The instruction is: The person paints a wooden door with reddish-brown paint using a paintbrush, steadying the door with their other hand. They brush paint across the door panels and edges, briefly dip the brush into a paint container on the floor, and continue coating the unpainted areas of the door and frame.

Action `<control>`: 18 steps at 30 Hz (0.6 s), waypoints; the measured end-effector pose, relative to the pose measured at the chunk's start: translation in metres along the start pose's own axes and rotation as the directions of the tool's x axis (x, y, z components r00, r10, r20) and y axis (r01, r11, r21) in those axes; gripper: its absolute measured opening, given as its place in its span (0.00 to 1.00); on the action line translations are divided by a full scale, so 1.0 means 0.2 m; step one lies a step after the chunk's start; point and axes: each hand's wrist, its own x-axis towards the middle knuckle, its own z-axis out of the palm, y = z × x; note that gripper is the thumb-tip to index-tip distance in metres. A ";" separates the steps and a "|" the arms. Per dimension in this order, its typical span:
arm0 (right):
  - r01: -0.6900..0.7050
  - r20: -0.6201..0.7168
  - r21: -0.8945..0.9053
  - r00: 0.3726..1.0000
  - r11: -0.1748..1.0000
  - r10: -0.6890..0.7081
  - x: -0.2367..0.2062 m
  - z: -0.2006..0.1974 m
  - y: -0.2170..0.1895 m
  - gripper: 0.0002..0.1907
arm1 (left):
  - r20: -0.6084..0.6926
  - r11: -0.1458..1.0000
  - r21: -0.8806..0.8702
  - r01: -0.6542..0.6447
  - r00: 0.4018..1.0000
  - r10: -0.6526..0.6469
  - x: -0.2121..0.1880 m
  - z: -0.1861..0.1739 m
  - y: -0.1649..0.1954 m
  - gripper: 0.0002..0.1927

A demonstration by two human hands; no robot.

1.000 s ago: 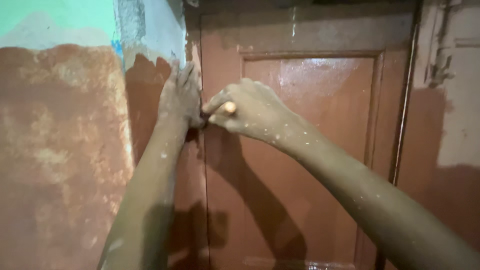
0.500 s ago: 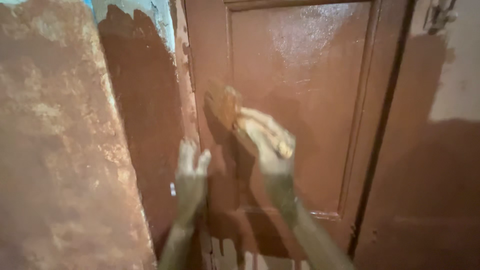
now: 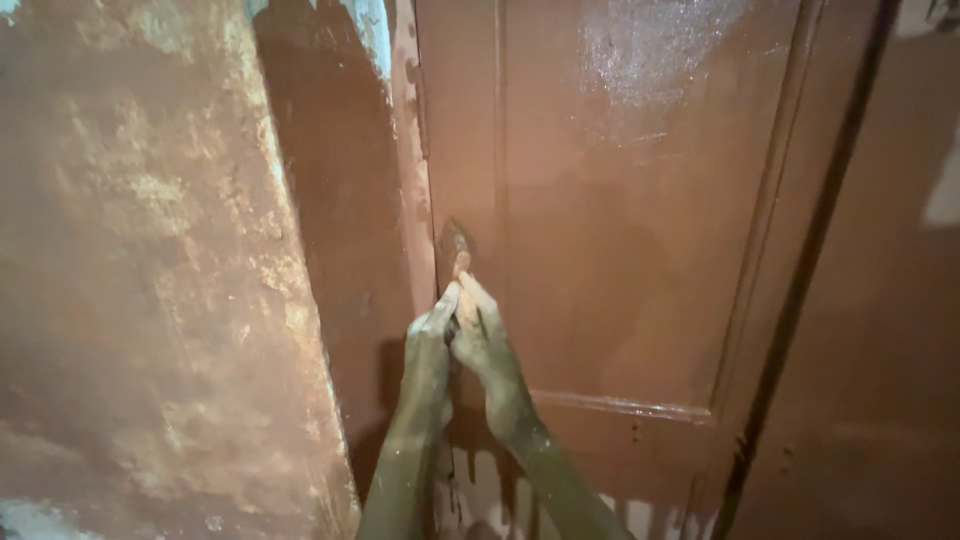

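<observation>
Paintbrush (image 3: 458, 252), small and coated in red-brown paint, is pinched in the fingertips (image 3: 467, 292) of the right hand (image 3: 487, 350), its bristles pressed to the left stile of the door (image 3: 620, 200) beside the frame edge. The left hand (image 3: 428, 360) lies flat against the frame, fingers straight and touching the right hand, gripping nothing. Both forearms are flecked with paint. The door's raised panel gleams wet, and drips run down its bottom rail. To the left stands a rough wall (image 3: 150, 280), patchy red-brown over pale plaster. No containers are in view.
</observation>
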 end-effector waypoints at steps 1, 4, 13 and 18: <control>-0.051 -0.058 0.073 0.997 0.996 0.055 0.02 0.01 -0.01 0.30 | -0.031 0.999 0.035 0.015 0.999 -0.014 0.02 0.00 -0.01 0.21; -0.218 -0.160 0.187 0.955 0.958 0.248 0.09 0.00 -0.03 0.27 | -0.073 0.997 0.068 0.032 0.997 -0.027 0.09 -0.04 -0.08 0.21; -0.264 -0.174 0.203 0.938 0.943 0.300 0.30 -0.06 0.14 0.21 | 0.099 0.717 0.596 -0.361 0.919 0.381 0.20 -0.17 -0.09 0.20; -0.316 -0.318 0.076 0.891 0.946 0.323 0.22 -0.06 0.28 0.13 | 0.099 0.560 0.734 -0.385 0.876 0.472 0.11 -0.25 -0.16 0.21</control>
